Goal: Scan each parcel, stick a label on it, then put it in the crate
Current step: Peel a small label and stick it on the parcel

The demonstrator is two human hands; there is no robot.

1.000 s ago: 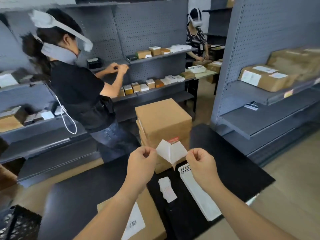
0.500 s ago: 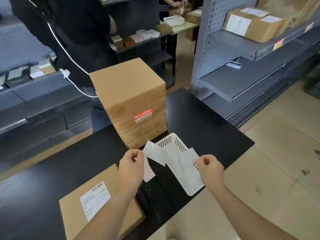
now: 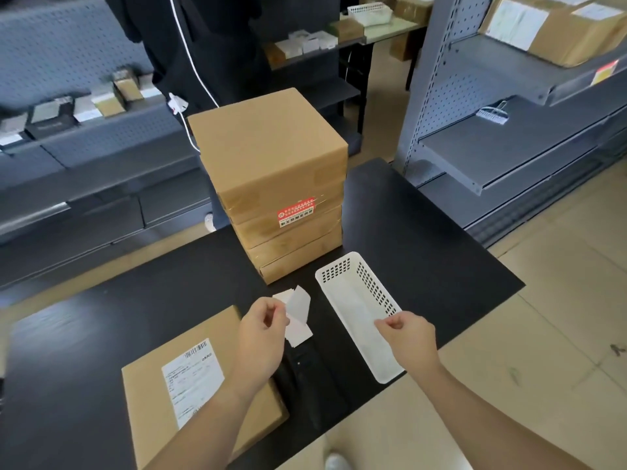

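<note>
Black surface [image 3: 424, 239]: your left hand [image 3: 261, 337] pinched loose label [image 3: 298, 308]; right hand [image 3: 409, 337] curled, contents unclear. Near parcel [image 3: 149, 412] likely awaited it; stack [image 3: 271, 157] pending.

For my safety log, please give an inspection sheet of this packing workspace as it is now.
Surface: black table.
Job's things: stack of cardboard parcels; flat labelled parcel at front left; white label.
Clutter: white perforated basket; loose paper slips.
Hands: left hand pinches the label; right hand curled by the basket, hold unclear.
Cables: white cable hanging from the person behind the table.
Surroundings: grey shelving with boxes.
</note>
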